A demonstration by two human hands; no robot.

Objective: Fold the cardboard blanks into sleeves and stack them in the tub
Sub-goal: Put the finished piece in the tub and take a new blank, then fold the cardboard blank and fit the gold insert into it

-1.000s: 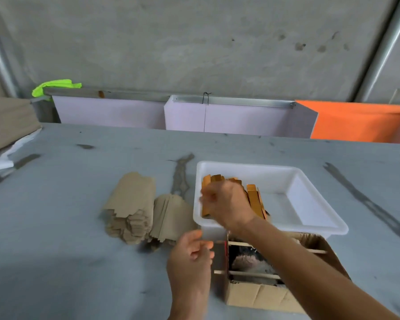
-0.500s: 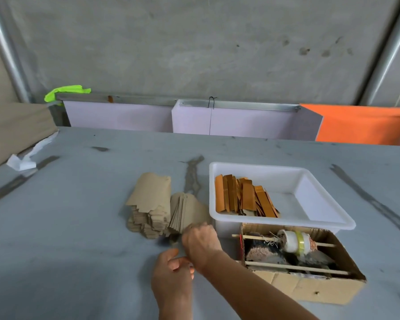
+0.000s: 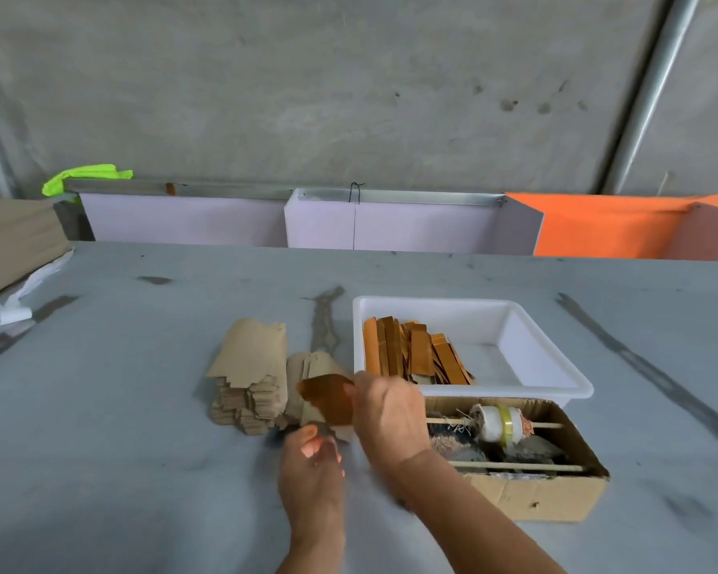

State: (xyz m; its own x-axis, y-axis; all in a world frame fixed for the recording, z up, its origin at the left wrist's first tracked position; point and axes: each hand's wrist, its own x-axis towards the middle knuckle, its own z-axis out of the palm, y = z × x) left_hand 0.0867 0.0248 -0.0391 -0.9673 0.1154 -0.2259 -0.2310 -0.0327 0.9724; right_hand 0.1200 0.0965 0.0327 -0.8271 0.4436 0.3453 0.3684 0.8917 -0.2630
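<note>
Hands are seen low in the head view, above the near edge of the grey counter (image 3: 121,408). A single cardboard blank (image 3: 328,401), its shiny orange-brown face turned up, is gripped at its right end by the right hand (image 3: 390,416), whose fingers are curled round it. The blank is held tilted, just above the counter and just beside the near left corner of the white tub (image 3: 556,366). The left hand (image 3: 314,461) is placed directly below the blank with its fingers loosely curled; motion blur hides whether the blank's lower edge is being pinched, so its grasp cannot be told.

Two stacks of flat blanks (image 3: 251,374), brown side up, are laid on the counter to the left of the tub, the nearer stack partly covered by the held blank. Inside the tub, a row of folded orange sleeves (image 3: 411,356) is leaned against its left wall, while the right half of its floor is left bare.

An open cardboard box (image 3: 535,495) is set touching the tub's near wall. Two thin wooden sticks are laid across it, and a white spool (image 3: 496,422) banded with yellow tape is threaded on the farther stick.

At the far edge of the counter, lilac panels (image 3: 390,225) and an orange panel (image 3: 606,225) are stood upright, and a neon green cloth (image 3: 86,178) is draped at the far left.
</note>
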